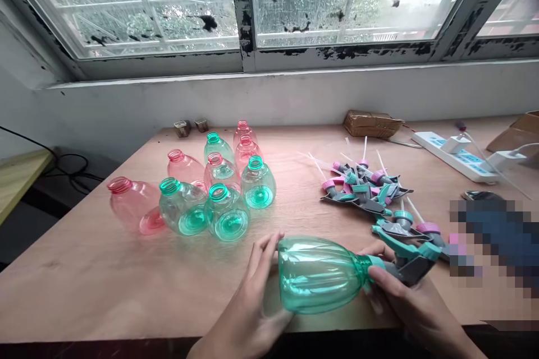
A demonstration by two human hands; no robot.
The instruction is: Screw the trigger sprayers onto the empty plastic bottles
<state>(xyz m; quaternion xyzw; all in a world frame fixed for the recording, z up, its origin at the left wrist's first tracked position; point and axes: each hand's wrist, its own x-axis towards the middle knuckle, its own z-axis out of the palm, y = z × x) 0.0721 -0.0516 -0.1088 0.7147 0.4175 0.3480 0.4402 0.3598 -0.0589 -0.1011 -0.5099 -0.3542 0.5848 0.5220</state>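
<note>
A clear green bottle (320, 275) lies on its side in the air above the table's front edge. My left hand (257, 286) is wrapped round its base end, on the left. At the bottle's neck, my right hand (415, 303) grips the teal collar of a spray head (393, 270), which sits against the neck. How far the collar is threaded on cannot be made out. Just behind my right hand are loose spray heads (362, 188) in grey, teal and pink, piled with their thin tubes sticking up. Some of my right fingers are hidden behind the bottle neck.
Several open green bottles (227, 216) and pink bottles (135, 205) stand or lean at the left on the wooden table (126, 286). A brown packet (370, 123) lies by the wall. On the right are a white power strip (455, 156) with plugs and a blurred dark object (501, 235).
</note>
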